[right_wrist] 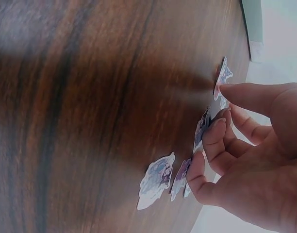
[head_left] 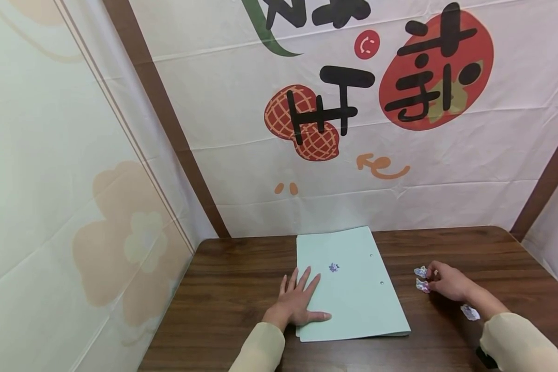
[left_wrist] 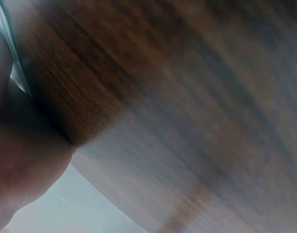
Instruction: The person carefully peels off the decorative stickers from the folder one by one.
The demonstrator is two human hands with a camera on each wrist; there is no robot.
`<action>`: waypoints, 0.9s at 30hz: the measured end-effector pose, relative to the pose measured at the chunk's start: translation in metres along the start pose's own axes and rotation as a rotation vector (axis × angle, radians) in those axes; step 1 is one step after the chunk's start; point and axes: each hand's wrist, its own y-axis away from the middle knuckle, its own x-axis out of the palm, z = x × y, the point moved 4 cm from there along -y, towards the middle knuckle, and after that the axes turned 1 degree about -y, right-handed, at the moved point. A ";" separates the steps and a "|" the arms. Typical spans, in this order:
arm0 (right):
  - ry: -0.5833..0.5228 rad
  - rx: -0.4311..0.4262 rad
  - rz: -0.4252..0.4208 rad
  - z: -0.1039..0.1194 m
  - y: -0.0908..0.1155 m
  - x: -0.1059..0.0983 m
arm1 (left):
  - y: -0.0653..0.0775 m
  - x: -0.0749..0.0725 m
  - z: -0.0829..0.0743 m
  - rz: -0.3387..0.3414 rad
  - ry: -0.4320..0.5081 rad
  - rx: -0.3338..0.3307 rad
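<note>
My left hand (head_left: pixel 297 303) rests on the left edge of a pale mint folder (head_left: pixel 349 289) with its fingers spread. A small purple cut-out sticker (head_left: pixel 334 267) lies on the folder, beyond the left thumb. Over the table to the right, my right hand (head_left: pixel 450 283) has its fingers bent down among several small stickers. Its thumb tip touches a pink-and-white sticker (head_left: pixel 422 285), while the index finger is at a bluish sticker (head_left: pixel 420 272). Thumb and index stand apart. In the right wrist view, more stickers (right_wrist: pixel 157 180) lie by the other fingertips.
Another white-edged sticker (head_left: pixel 470 312) lies under the right forearm. The dark wooden table (head_left: pixel 232 289) meets a printed cloth (head_left: pixel 242 144) at the back. A second cloth (head_left: pixel 97 232) hangs along the left side.
</note>
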 end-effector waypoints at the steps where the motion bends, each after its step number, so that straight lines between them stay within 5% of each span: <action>1: 0.004 -0.006 -0.002 0.000 0.000 0.000 | -0.001 0.001 0.001 0.000 -0.006 0.000; 14: 0.055 -0.064 -0.010 0.004 0.003 -0.001 | 0.000 0.001 0.001 0.007 0.000 0.006; 27: -0.023 -0.075 0.040 0.003 0.003 0.003 | 0.005 -0.006 -0.002 0.008 0.044 0.009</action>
